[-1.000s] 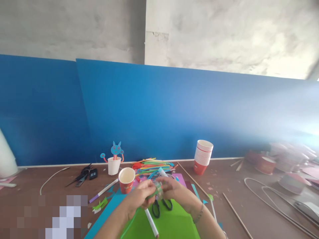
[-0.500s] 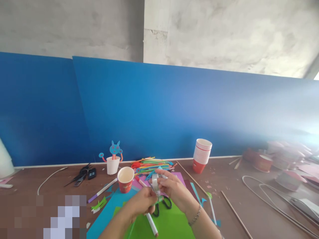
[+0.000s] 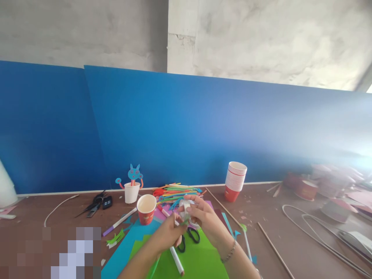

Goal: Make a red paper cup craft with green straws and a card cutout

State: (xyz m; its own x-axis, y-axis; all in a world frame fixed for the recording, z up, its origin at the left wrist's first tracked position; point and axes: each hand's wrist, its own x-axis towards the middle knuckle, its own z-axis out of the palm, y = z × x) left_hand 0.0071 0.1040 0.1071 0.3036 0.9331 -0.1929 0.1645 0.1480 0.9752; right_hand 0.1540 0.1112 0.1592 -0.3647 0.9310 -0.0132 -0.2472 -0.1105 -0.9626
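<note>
My right hand [image 3: 205, 219] holds a roll of clear tape [image 3: 186, 209] above the stacked paper, fingers curved round its rim. My left hand [image 3: 171, 232] is closed just below the roll, its fingertips close to the tape. A small green piece [image 3: 184, 223] shows at the left fingertips; its full shape is hidden. Beneath the hands are black-handled scissors [image 3: 194, 235], their blades out of sight. Beside them a white marker [image 3: 177, 261] lies on the green paper [image 3: 200, 263].
A red paper cup [image 3: 146, 211] stands left of the hands, near a white cup [image 3: 131, 193] with a blue paper figure. Colourful sticks [image 3: 177, 193] lie behind. To the right are stacked cups [image 3: 236, 182], wooden rods [image 3: 274, 248] and a cable [image 3: 314, 228].
The tape roll has turned and shifted slightly right in my right hand. My left hand has moved slightly right, and less of the green piece shows. The things on the table stay put.
</note>
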